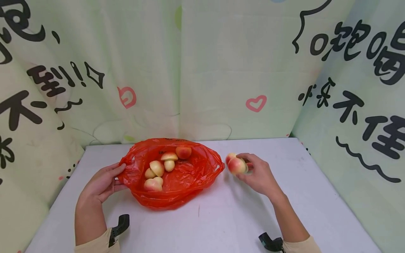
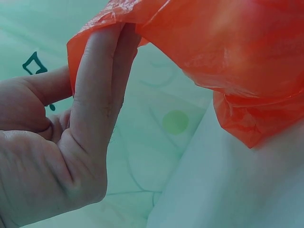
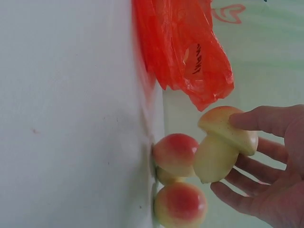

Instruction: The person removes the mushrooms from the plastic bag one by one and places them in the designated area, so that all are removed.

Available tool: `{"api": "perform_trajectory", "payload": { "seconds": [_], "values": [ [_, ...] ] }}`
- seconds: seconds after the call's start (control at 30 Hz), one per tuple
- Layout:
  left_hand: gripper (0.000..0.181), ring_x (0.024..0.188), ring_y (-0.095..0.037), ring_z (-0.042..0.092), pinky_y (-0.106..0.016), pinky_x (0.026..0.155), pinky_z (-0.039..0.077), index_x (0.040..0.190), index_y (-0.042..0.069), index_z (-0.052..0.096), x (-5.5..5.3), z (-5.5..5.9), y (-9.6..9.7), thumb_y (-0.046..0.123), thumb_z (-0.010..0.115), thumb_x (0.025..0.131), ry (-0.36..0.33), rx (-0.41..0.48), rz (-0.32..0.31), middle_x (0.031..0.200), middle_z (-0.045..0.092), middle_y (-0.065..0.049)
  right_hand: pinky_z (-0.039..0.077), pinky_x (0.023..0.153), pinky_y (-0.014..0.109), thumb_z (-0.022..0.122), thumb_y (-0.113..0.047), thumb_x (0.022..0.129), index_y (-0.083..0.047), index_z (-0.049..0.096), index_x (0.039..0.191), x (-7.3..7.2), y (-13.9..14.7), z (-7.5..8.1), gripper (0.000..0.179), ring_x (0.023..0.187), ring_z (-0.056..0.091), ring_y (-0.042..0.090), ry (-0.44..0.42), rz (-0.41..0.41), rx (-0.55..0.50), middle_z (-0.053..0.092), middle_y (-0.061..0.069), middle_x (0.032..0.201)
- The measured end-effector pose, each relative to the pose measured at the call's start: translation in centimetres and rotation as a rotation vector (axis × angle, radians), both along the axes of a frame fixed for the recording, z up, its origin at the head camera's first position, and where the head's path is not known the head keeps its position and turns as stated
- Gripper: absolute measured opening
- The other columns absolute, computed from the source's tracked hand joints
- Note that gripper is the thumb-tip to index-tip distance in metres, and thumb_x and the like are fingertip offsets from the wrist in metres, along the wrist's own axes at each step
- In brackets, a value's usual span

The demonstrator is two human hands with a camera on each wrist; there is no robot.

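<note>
In the head view, my left hand (image 1: pixel 100 182) pinches the left edge of a red plastic bag (image 1: pixel 190 175), whose mouth spreads wide. The left wrist view has the bag's edge (image 2: pixel 104 21) draped over the fingertips. Inside the bag lie several toy mushrooms (image 1: pixel 169 161) with cream stems and reddish or cream caps. Right of the bag, my right hand (image 1: pixel 257 174) grips another toy mushroom (image 3: pixel 228 135), thumb on its cap and fingers behind. Beyond it in the right wrist view, two more red-capped mushrooms (image 3: pixel 180 204) rest on the table, partly hidden by the hand in the head view.
A white table (image 1: pixel 202 228) carries everything. Pale green curtains (image 1: pixel 221 70) with black writing and pink hearts hang behind it and at both sides. Black straps with mounts (image 1: pixel 121 225) sit at both wrists.
</note>
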State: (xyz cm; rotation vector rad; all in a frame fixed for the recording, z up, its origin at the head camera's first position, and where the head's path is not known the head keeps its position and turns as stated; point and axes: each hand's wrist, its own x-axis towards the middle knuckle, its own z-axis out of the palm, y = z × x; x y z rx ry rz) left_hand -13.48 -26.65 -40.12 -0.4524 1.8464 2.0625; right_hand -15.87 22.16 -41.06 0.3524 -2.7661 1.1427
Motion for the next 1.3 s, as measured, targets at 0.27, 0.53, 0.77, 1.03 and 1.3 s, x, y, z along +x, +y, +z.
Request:
{"api": "perform_trajectory", "payload": {
  "seconds": [0.27, 0.53, 0.77, 1.03, 1.3],
  "values": [
    [0.077, 0.098, -0.012, 0.074, -0.035, 0.090, 0.063, 0.166, 0.010, 0.023, 0.1, -0.1, -0.3, 0.041, 0.060, 0.105, -0.004, -0.009, -0.005, 0.110, 0.068, 0.011, 0.058, 0.097, 0.055, 0.084, -0.005, 0.083, -0.010, 0.066, 0.132, -0.3, -0.1, -1.0, 0.053, 0.112, 0.066, 0.031, 0.024, 0.014, -0.011, 0.069, 0.011, 0.127],
    [0.077, 0.098, -0.012, 0.074, -0.035, 0.090, 0.063, 0.166, 0.010, 0.023, 0.1, 0.1, -0.4, 0.042, 0.059, 0.106, 0.002, -0.021, -0.018, 0.110, 0.069, 0.011, 0.059, 0.095, 0.055, 0.085, -0.007, 0.082, -0.011, 0.067, 0.130, -0.5, -0.2, -1.3, 0.052, 0.111, 0.064, 0.030, 0.034, 0.010, 0.008, 0.070, 0.009, 0.126],
    [0.075, 0.097, -0.011, 0.074, -0.035, 0.089, 0.063, 0.166, 0.009, 0.023, -0.1, 0.3, -0.1, 0.040, 0.058, 0.107, 0.003, -0.012, -0.020, 0.108, 0.070, 0.012, 0.059, 0.095, 0.055, 0.085, -0.007, 0.082, -0.010, 0.067, 0.130, -0.5, -0.1, -1.6, 0.051, 0.112, 0.064, 0.032, 0.018, -0.001, 0.021, 0.070, 0.010, 0.126],
    [0.076, 0.097, -0.012, 0.075, -0.035, 0.090, 0.063, 0.166, 0.010, 0.025, 0.0, 0.0, -0.1, 0.041, 0.059, 0.106, -0.004, -0.013, -0.013, 0.108, 0.070, 0.011, 0.060, 0.095, 0.054, 0.087, -0.009, 0.082, -0.012, 0.067, 0.130, -0.5, -0.2, -2.3, 0.053, 0.113, 0.065, 0.031, -0.004, 0.000, 0.023, 0.070, 0.008, 0.126],
    [0.077, 0.097, -0.012, 0.075, -0.037, 0.090, 0.063, 0.166, 0.011, 0.024, 0.0, -0.1, 0.0, 0.041, 0.061, 0.105, -0.017, -0.005, 0.006, 0.108, 0.069, 0.012, 0.060, 0.094, 0.053, 0.087, -0.008, 0.080, -0.011, 0.066, 0.133, -0.5, -0.3, -2.8, 0.057, 0.113, 0.065, 0.032, -0.020, 0.002, 0.042, 0.069, 0.010, 0.126]
  ]
}}
